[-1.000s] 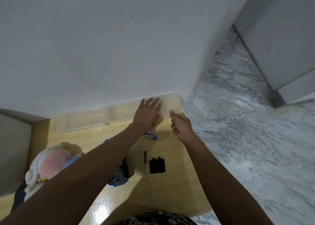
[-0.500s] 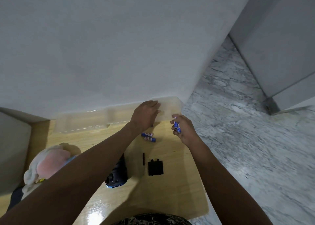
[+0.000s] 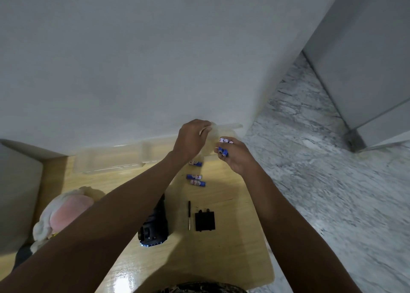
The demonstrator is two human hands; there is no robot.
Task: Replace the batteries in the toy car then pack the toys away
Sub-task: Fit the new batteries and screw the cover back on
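Note:
My right hand (image 3: 235,157) is shut on a few blue-and-white batteries (image 3: 223,146), held above the table's far right corner. My left hand (image 3: 192,137) grips a clear plastic lid (image 3: 224,127) lifted off the table, just left of the right hand. Three loose batteries (image 3: 195,177) lie on the wooden table (image 3: 233,248) below the hands. The dark toy car (image 3: 153,228) lies partly hidden under my left forearm. A black battery cover (image 3: 205,221) and a thin screwdriver (image 3: 189,215) lie to its right.
A clear plastic box (image 3: 111,159) stands against the white wall at the table's back. A pink and white plush toy (image 3: 64,212) lies at the left. Marble floor (image 3: 332,181) drops off past the table's right edge.
My left hand went from flat on the clear lid to gripping it and lifting it. My right hand has risen with batteries showing in it. A third battery now lies on the table.

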